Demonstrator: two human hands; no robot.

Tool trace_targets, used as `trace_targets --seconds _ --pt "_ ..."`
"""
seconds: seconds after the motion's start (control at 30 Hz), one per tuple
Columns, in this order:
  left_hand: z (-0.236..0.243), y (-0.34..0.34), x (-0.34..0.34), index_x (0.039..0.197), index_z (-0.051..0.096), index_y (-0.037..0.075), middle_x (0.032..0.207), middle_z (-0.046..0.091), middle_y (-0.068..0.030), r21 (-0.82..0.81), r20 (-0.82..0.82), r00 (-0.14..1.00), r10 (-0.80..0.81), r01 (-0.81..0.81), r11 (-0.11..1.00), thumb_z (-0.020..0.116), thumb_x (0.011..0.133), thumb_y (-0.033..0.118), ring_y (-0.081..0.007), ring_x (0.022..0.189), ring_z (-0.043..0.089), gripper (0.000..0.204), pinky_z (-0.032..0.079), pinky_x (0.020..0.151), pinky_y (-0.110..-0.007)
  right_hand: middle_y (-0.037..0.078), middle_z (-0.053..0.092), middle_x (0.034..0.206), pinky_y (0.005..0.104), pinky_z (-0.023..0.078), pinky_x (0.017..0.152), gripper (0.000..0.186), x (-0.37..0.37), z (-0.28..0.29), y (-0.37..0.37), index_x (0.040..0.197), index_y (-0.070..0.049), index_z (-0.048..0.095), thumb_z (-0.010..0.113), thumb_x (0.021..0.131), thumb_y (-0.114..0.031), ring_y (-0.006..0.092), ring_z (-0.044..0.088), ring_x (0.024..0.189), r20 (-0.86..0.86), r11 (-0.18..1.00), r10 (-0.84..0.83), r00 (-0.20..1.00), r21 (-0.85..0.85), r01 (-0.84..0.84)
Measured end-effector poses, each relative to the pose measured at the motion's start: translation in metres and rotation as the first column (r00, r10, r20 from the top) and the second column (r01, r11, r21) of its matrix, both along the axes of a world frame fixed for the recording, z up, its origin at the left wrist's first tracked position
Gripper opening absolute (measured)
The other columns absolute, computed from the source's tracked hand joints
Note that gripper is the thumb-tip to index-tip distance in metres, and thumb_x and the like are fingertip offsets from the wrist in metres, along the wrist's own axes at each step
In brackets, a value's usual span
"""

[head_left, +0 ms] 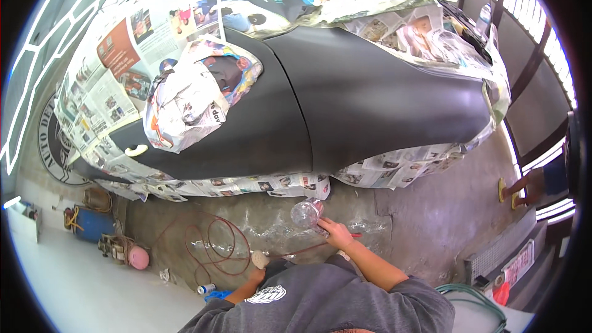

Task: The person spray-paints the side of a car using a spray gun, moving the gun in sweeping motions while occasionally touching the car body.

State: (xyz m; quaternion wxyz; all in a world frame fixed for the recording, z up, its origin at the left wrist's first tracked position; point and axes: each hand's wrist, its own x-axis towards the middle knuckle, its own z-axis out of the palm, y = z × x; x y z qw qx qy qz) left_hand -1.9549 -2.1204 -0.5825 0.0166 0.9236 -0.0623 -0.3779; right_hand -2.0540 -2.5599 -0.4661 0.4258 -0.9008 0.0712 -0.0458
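Note:
My right hand is closed around a spray gun with a round clear cup. A red fitting shows just behind that hand, beside the red hose on the floor. My left hand hangs low beside my leg, close to my beige shoe; its fingers are too small and hidden to read. In front of me stands a car with a matte dark grey door and front fender. The spray gun is held low, apart from these panels.
Newspaper masks the car's windows, mirror and wheel. A red hose lies coiled on the floor, left of my feet. At left are a blue tank and a compressor. Another person's legs show at right, near a green hose.

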Motion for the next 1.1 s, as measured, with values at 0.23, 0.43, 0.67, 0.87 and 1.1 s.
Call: trace_targets --seconds 0.23,0.43,0.67,0.87,1.1 --pt "-0.008 0.001 -0.022 0.117 0.07 0.002 0.119 0.068 -0.0278 -0.036 -0.101 0.965 -0.241 0.239 0.97 0.052 0.096 0.05 -0.0447 0.114 0.065 0.055 0.051 0.096 -0.052 0.011 0.06 0.141 0.0464 0.057 0.087 0.063 -0.014 0.0 -0.042 0.14 -0.02 0.057 0.067 0.08 -0.007 0.0358 0.067 0.11 -0.123 0.984 0.12 0.985 -0.116 -0.135" --pt "0.003 -0.029 -0.045 0.127 0.066 0.017 0.12 0.068 -0.0222 -0.226 -0.188 0.927 -0.326 0.282 0.933 0.045 0.1 0.038 -0.0418 0.113 0.064 0.04 0.053 0.094 -0.051 0.009 0.062 0.135 0.0446 0.057 0.085 0.06 -0.052 0.012 -0.077 0.136 -0.02 0.061 0.057 0.08 0.002 0.0363 0.069 0.102 -0.05 0.961 -0.011 0.999 -0.278 -0.003" --pt "-0.077 -0.002 -0.056 0.121 0.069 0.012 0.119 0.069 -0.0209 -0.537 -0.14 0.823 -0.55 0.403 0.741 0.045 0.101 0.035 -0.0404 0.114 0.064 0.039 0.05 0.095 -0.053 0.013 0.065 0.124 0.0498 0.053 0.085 0.049 -0.057 0.052 -0.049 0.118 -0.011 0.065 0.068 0.071 0.001 0.0404 0.066 0.102 0.081 0.917 -0.284 0.955 -0.269 0.295" --pt "-0.103 -0.019 -0.035 0.105 0.072 0.007 0.1 0.073 -0.02 -0.546 -0.073 0.928 -0.365 0.269 0.793 0.054 0.096 0.036 -0.0386 0.097 0.069 0.036 0.053 0.086 -0.05 0.02 0.071 0.095 0.0502 0.053 0.075 0.026 -0.07 0.051 0.006 0.097 -0.005 0.07 0.076 0.072 0.0 0.0445 0.066 0.089 0.236 0.88 -0.398 0.887 -0.173 0.441" --pt "-0.071 -0.031 -0.029 0.097 0.075 0.006 0.095 0.075 -0.0184 -0.611 -0.201 0.967 -0.159 0.003 0.791 0.06 0.094 0.042 -0.0359 0.09 0.071 0.039 0.054 0.079 -0.046 0.02 0.071 0.093 0.0498 0.054 0.074 0.027 -0.089 0.046 0.068 0.096 -0.005 0.07 0.077 0.07 -0.001 0.0442 0.067 0.089 0.115 0.906 -0.319 0.941 -0.255 0.338"
